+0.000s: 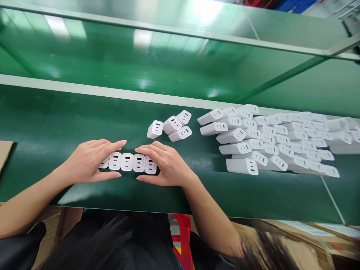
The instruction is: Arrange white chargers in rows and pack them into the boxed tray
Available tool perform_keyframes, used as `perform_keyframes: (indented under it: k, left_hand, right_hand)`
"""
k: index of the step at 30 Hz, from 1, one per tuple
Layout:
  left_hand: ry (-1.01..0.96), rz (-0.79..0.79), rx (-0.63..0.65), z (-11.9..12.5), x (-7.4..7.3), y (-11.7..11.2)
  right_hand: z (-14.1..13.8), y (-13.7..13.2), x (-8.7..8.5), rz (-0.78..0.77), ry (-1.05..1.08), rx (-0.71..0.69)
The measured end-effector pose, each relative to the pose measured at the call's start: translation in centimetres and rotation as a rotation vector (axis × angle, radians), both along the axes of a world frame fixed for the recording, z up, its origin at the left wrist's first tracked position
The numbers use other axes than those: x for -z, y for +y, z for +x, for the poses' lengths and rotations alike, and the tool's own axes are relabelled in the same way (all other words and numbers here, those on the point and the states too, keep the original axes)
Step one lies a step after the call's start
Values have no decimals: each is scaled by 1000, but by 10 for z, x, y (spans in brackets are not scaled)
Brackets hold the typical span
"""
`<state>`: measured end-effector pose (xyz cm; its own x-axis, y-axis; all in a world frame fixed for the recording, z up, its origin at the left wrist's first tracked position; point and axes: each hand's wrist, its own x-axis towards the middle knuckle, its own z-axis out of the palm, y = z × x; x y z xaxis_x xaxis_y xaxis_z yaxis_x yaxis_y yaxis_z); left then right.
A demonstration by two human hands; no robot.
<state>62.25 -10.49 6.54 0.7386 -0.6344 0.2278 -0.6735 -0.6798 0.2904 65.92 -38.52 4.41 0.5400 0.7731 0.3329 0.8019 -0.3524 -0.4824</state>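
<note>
A row of several white chargers [127, 162] stands upright on the green belt [50, 123], ports facing me. My left hand [89, 163] cups the left end of the row, fingers stretched over the top and thumb below. My right hand [165, 165] cups the right end the same way. Both hands press the row between them; the fingers are extended, not wrapped round any single charger.
A few loose white chargers [171, 126] lie just beyond the row. A large pile of white chargers [275, 144] covers the belt at the right. A metal rail [84, 90] runs along the belt's far side. A cardboard edge [4, 150] shows at far left.
</note>
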Motion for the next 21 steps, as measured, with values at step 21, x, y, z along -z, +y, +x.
perform_keyframes:
  k: [21]
  left_hand:
    - [39, 42, 11, 0, 0, 0]
  right_hand:
    - [2, -3, -2, -17, 0, 1]
